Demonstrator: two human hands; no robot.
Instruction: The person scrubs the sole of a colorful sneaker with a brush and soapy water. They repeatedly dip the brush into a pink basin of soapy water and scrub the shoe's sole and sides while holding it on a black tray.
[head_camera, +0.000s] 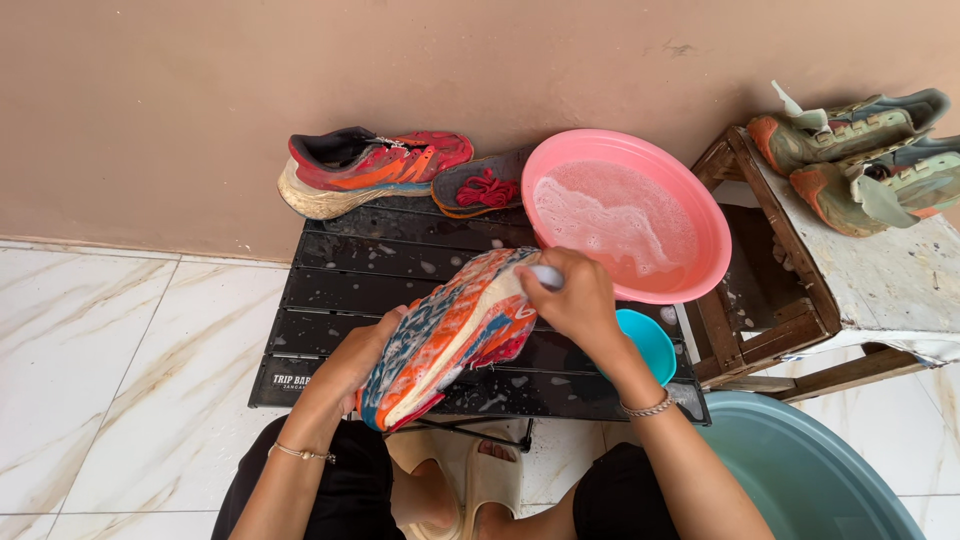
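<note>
At the middle of the black slatted desk (400, 262), the left hand (362, 352) grips a soapy orange running shoe (450, 335), sole up, fingers clenched around its heel. The right hand (572, 300) is closed on a pale brush (545, 275) against the sole. A pink basin (628, 215) of suds sits at two o'clock, its mate shoe (365, 168) at eleven.

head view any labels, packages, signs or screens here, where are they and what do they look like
Printed label: front left edge of the black slatted table, small white lettering on black, near the left hand.
No packages, signs or screens in view.
</note>
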